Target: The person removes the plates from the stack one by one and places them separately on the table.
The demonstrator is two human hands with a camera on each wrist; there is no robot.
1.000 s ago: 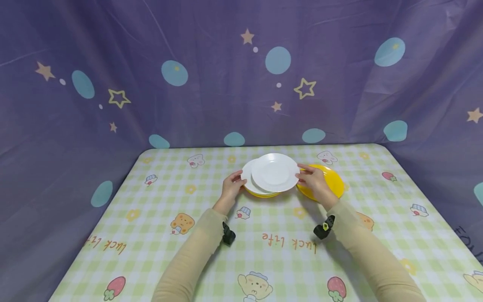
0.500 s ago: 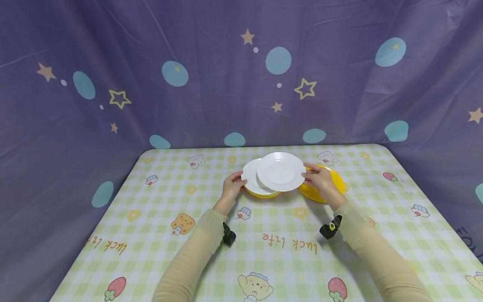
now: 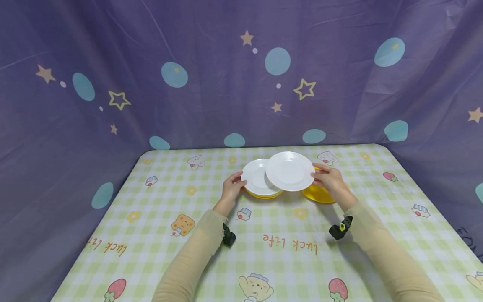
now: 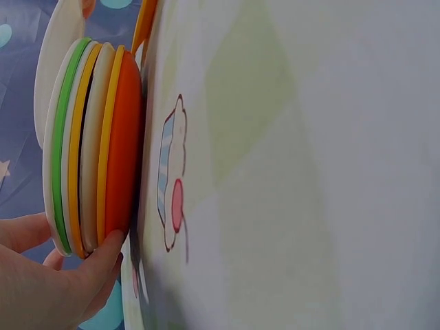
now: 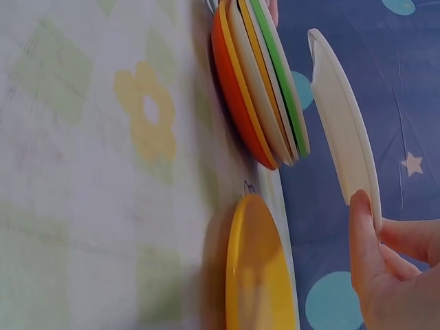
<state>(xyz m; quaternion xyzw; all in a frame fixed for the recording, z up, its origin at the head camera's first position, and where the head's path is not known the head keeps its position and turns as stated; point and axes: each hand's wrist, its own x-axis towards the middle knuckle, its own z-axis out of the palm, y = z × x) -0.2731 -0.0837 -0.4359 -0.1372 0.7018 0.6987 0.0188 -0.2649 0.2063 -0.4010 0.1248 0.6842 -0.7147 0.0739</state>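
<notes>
A white plate (image 3: 289, 171) is held up by its right edge, pinched between the thumb and fingers of my right hand (image 3: 333, 184). Its left part overlaps a stack of plates (image 3: 254, 178) in the head view; the right wrist view shows a gap between them. White, green, yellow and orange rims (image 4: 110, 137) show along the stack's side in the left wrist view. My left hand (image 3: 230, 191) grips the stack at its left edge, thumb low and fingers near the top. Under my right hand lies a yellow plate (image 3: 320, 195), partly hidden by the hand and the white plate.
A checked cloth with cartoon prints covers the table (image 3: 211, 260). Behind it hangs a purple curtain (image 3: 211, 109) with stars and blue spots. A small black camera (image 3: 341, 227) sits at the right wrist and another black camera (image 3: 228, 235) at the left.
My right hand has moved to the right with the white plate, uncovering more of the stack and covering more of the yellow plate. My left hand has stayed at the stack's edge.
</notes>
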